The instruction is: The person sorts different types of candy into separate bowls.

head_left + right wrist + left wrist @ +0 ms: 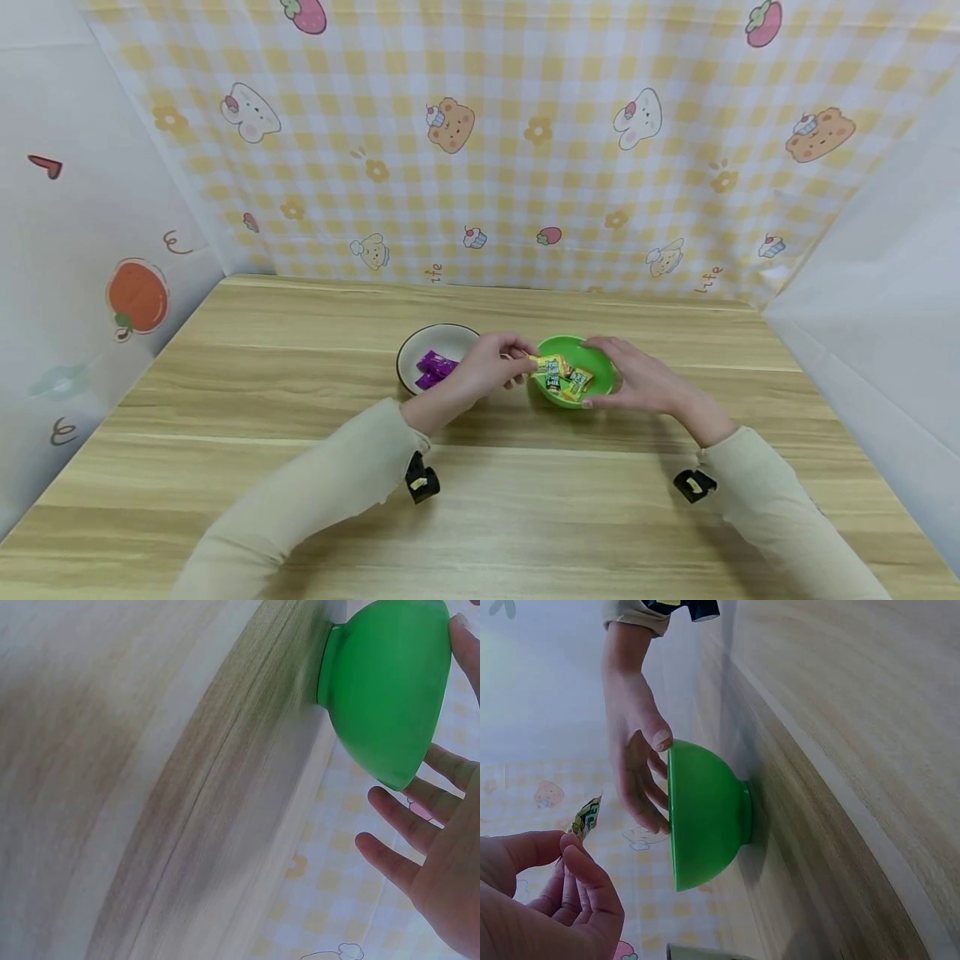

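My left hand (495,364) pinches a small yellow candy packet (548,365) between thumb and fingertips, above the left rim of the green bowl (553,344). In the left wrist view the packet (587,817) appears nearly edge-on, apart from the bowl. More yellow and dark wrapped candies (577,384) lie inside that bowl. From the right side, my right hand (636,375) holds the bowl's rim, thumb at the near edge and fingers toward the far edge. The right wrist view shows some fingers (402,817) spread beside the green wall.
Left of the green bowl stands a white bowl (406,367) with a dark rim, partly behind my left hand. Purple wrapped candies (435,367) lie in it. Both bowls stand on a wood-grain table (525,517), with a checked cloth (495,183) hanging behind.
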Demonstrator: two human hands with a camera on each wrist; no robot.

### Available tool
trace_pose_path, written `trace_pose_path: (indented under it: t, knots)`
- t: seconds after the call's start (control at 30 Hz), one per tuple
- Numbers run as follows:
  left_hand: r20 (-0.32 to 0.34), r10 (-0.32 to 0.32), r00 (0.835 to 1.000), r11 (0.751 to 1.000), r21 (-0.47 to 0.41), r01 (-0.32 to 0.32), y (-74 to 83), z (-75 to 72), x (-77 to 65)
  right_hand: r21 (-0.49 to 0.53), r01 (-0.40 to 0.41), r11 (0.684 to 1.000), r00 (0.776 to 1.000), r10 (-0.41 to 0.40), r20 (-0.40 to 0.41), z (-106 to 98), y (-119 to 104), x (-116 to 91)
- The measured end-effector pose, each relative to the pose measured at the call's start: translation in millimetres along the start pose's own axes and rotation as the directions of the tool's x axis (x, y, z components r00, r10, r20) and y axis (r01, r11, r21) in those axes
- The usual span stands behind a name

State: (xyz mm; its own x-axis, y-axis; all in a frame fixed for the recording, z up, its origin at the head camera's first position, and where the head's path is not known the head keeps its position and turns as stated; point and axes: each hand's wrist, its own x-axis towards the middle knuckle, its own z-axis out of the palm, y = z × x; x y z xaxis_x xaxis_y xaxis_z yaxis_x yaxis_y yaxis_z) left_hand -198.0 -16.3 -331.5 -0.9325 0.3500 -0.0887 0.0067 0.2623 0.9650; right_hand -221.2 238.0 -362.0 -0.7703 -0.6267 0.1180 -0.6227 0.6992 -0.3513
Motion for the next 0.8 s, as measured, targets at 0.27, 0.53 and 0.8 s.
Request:
trace_pose_path:
  t: [0.27,0.53,0.8]
  knots:
    - [-0.032,-0.009,0.999,1.000,-0.004,0.009,-3.6,14.0,18.6,0.015,0.007,1.000,1.000,-0.007,0.001,0,1,0]
    - [-0.062,-0.012,0.998,0.999,0.044,0.015,-1.1,23.0,26.1,0.015,0.004,1.000,1.000,-0.004,-0.002,1,1,0]
    - [-0.042,-0.008,0.999,0.999,0.043,0.009,-6.9,24.7,28.0,0.006,0.013,1.000,1.000,-0.013,-0.005,1,2,-1]
